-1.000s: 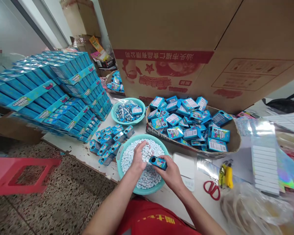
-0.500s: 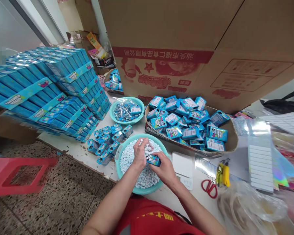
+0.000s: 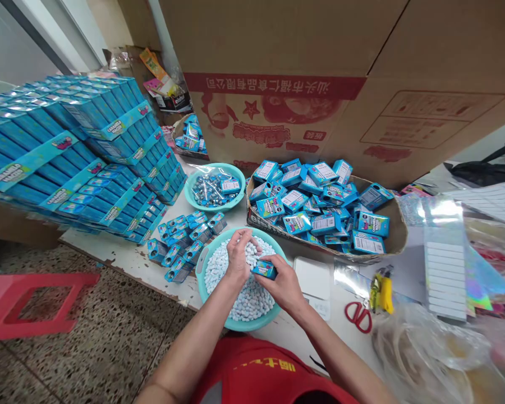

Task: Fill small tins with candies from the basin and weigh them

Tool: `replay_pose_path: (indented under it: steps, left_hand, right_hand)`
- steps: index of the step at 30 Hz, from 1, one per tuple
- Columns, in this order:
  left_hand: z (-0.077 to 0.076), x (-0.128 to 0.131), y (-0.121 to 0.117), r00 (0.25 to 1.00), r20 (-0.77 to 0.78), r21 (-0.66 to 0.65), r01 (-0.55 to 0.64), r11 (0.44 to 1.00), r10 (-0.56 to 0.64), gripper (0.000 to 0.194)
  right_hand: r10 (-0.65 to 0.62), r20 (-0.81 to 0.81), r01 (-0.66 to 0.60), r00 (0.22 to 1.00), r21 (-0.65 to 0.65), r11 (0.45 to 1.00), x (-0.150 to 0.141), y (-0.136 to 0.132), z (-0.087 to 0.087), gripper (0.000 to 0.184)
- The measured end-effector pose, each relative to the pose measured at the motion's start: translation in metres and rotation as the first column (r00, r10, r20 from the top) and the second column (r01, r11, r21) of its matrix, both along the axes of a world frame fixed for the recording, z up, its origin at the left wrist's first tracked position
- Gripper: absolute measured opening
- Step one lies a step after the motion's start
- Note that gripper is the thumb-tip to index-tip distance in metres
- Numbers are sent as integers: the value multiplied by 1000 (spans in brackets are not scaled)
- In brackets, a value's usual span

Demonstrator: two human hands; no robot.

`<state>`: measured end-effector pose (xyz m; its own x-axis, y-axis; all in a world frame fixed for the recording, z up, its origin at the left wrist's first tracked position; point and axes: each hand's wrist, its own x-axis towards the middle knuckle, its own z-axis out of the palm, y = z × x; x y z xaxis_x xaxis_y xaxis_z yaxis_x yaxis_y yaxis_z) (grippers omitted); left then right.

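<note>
Over a turquoise basin of small white candies, my left hand is cupped around a few of the same candies. Its fingers curl over them toward the right. My right hand grips a small blue candy box between thumb and fingers, printed side toward me. The box lies tilted close against the left hand, and its open end, if any, is hidden there. Left of the basin, several blue boxes stand grouped on the table. A cardboard tray heaped with blue boxes sits behind on the right.
A second turquoise bowl holds shiny small pieces and a box. Tall stacks of packed blue boxes rise at left. A white scale, red-handled scissors, a yellow cutter and plastic bags lie at right. A large carton stands behind.
The blue box has turned so its printed face shows more, and it has risen slightly beside the left hand. Fewer candies show at the box's end. The whole view has shifted slightly.
</note>
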<state>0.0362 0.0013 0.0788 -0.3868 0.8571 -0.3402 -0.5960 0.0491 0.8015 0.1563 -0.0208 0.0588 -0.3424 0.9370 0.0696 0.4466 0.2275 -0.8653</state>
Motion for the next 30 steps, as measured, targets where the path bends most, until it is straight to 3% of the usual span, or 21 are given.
replay_pose_path:
  steps: [18,30]
  left_hand:
    - [5,1,2,994,-112,10,-12,1000,13,31]
    - [1,2,0,988,-157,23,-8,1000,12,32]
  right_hand:
    - [-60,-99,55,993,-52,997,-4,-2,7,27]
    - [-75,-101,67,992,-80,995,-2,2,2,29]
